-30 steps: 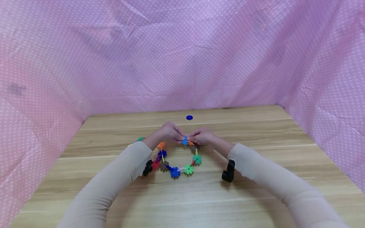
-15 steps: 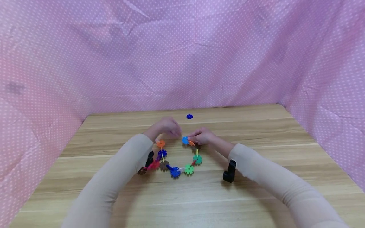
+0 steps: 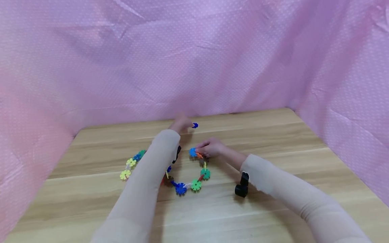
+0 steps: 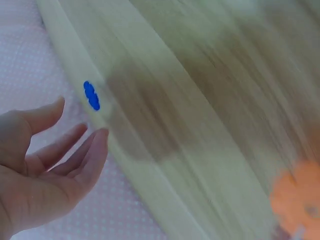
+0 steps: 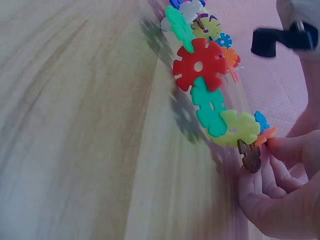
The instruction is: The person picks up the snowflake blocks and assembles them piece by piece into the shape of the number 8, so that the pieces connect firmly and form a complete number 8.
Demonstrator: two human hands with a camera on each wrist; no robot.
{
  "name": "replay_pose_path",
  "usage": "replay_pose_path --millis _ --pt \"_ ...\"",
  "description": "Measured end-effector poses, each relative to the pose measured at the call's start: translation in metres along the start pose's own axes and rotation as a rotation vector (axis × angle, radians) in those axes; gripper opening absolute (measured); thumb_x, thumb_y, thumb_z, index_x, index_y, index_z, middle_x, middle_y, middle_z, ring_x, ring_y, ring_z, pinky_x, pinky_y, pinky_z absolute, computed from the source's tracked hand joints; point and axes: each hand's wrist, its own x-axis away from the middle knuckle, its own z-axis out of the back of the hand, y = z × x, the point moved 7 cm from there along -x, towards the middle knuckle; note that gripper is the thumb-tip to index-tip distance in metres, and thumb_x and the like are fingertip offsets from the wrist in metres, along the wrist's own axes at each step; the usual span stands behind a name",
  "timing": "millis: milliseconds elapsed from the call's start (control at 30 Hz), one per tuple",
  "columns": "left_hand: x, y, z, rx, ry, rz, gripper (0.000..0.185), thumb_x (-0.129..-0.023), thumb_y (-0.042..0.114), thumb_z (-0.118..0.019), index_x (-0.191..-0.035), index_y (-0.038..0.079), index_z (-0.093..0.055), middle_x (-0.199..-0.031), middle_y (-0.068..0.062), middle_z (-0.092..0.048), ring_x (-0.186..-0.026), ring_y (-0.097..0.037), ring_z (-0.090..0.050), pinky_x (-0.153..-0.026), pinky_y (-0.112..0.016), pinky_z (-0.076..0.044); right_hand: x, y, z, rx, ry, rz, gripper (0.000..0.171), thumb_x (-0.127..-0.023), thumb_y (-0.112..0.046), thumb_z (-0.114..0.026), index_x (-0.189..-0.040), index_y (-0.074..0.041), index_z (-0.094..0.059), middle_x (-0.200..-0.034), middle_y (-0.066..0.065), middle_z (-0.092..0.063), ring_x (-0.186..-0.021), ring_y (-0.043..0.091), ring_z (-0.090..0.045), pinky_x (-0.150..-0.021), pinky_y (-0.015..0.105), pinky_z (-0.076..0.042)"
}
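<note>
Chain of snowflake pcs lies on the wooden table, curved into a near-ring w/ a gap at the top, btwn its two ends. Right hand pinches the ring's right end, fingers curled round the blue/orange pcs there; right wrist view shows the fingertips nipping an orange pc next to a brown one. Left hand is out at the far edge of the table, fingers straight and spread, holding nothing, just beside a loose blue pc; left wrist view shows that pc near the fingertips, not yet touched. A separate short strip of yellow/blue/green pcs lies to the left, apart from the ring. Judged progress: most of the ring is linked; the gap is unclosed, and the loose pc and the strip aren't joined on.
</note>
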Motion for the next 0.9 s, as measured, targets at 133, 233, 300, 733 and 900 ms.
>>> replay_pose_path --millis 133,233,300,733,900 --pt "-0.002 0.009 0.001 -0.142 0.077 -0.071 0.018 -0.093 0.003 -0.05 -0.077 0.007 -0.052 -0.076 -0.003 -0.048 -0.064 -0.015 -0.045 -0.054 -0.022 -0.041 0.004 -0.003 -0.003 -0.012 -0.007 -0.015 0.028 -0.087 -0.017 -0.07 -0.111 -0.002 -0.07 -0.071 -0.01 -0.063 -0.066 0.004 -0.054 -0.06 0.016 -0.048" --pt "-0.003 0.016 -0.001 -0.283 0.078 -0.145 0.017 -0.095 0.007 -0.049 -0.08 0.006 -0.057 -0.083 -0.005 -0.055 -0.073 -0.017 -0.05 -0.061 -0.024 -0.043 0.005 -0.003 -0.002 -0.031 0.003 -0.029 0.027 -0.087 -0.017 -0.071 -0.11 -0.003 -0.071 -0.072 -0.009 -0.064 -0.066 0.005 -0.054 -0.061 0.016 -0.049" --pt "-0.003 0.014 -0.003 -0.358 0.048 -0.178 0.014 -0.095 0.008 -0.049 -0.087 0.004 -0.061 -0.09 -0.007 -0.058 -0.08 -0.019 -0.053 -0.069 -0.026 -0.046 0.005 -0.004 -0.004 -0.034 -0.001 -0.03 0.027 -0.087 -0.017 -0.071 -0.11 -0.003 -0.071 -0.072 -0.01 -0.064 -0.066 0.004 -0.055 -0.06 0.016 -0.049" --pt "-0.005 0.0 0.005 -0.621 0.044 -0.287 0.021 -0.083 0.006 -0.071 -0.102 -0.002 -0.065 -0.104 -0.014 -0.068 -0.099 -0.028 -0.063 -0.091 -0.034 -0.054 0.0 -0.011 -0.017 -0.025 -0.046 -0.026 0.026 -0.086 -0.018 -0.072 -0.108 -0.004 -0.072 -0.075 -0.008 -0.066 -0.066 0.004 -0.057 -0.062 0.017 -0.051" --pt "-0.002 -0.008 0.012 -0.533 0.05 -0.238 0.023 -0.079 0.005 -0.076 -0.099 -0.001 -0.066 -0.104 -0.014 -0.068 -0.1 -0.027 -0.061 -0.092 -0.034 -0.054 -0.004 -0.01 -0.021 -0.01 -0.058 -0.012 0.027 -0.087 -0.017 -0.071 -0.109 -0.002 -0.071 -0.071 -0.009 -0.063 -0.064 0.004 -0.055 -0.059 0.016 -0.049"
